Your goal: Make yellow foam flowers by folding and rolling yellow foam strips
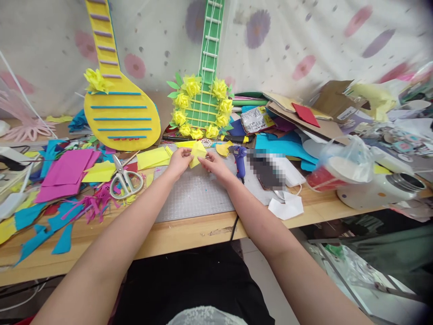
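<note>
A small piece of yellow paper (pixel 197 153) is held up between my two hands over the grey cutting mat (pixel 196 194). My left hand (pixel 181 161) pinches its left edge, and my right hand (pixel 214 163) grips its lower right side. Just right of my right hand lies a blue glue gun (pixel 240 161). Yellow paper sheets (pixel 152 158) rest left of my left hand. Behind my hands stands a green paper guitar (pixel 206 97) with yellow paper flowers around its body. A yellow paper instrument (pixel 122 119) with blue strips leans at the back left.
Scissors (pixel 124 183) lie among paper scraps on the left, near magenta sheets (pixel 66 174). To the right are a dark phone (pixel 270 174), partly blurred out, a bagged cup (pixel 338 169) and a white flask (pixel 379 192) on its side. Cardboard and papers pile up at the back right.
</note>
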Available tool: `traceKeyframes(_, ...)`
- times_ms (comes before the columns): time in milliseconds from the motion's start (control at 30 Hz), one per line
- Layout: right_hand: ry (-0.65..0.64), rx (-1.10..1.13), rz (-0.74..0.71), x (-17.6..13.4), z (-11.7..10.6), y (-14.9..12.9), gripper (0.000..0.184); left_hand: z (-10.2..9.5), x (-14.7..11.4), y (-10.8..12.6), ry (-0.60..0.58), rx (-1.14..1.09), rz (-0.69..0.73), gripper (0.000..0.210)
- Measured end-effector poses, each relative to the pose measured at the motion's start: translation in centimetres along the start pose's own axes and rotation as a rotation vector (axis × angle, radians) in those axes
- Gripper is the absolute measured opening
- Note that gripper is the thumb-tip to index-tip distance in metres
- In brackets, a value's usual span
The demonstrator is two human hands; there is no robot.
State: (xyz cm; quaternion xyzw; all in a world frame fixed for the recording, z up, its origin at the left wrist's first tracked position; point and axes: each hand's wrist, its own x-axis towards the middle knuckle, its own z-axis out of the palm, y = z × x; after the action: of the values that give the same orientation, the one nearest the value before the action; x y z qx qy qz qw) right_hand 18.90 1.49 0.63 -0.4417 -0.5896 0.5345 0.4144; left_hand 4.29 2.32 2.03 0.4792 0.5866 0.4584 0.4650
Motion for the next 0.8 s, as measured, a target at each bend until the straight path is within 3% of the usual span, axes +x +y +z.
traceKeyframes(200,0.166,-0.399,-0.238,0.4,-1.6,0.4,0.023,-2.5,1.6,0.2,-0.164,0.218,0.118,0.026)
traceKeyframes(367,0.109,-0.755,-0.417,-0.3,-1.4,0.2,0.040,-3.1,2.1,0.6,-0.268,0.247,0.085,0.026)
traceKeyframes(533,0.088,-0.905,-0.447,-0.5,-0.7,-0.2,0.027,-2.9,2.8,0.8,-0.351,0.258,0.074,0.025)
traceKeyframes(700,0.090,-0.938,-0.411,-0.3,-0.7,-0.1,0.013,-2.6,3.5,0.3,-0.331,0.329,0.108,0.032)
traceKeyframes(800,0.067,-0.948,-0.387,-0.2,-0.5,0.2,0.012,-2.4,3.0,-0.3,-0.212,0.494,0.281,0.038)
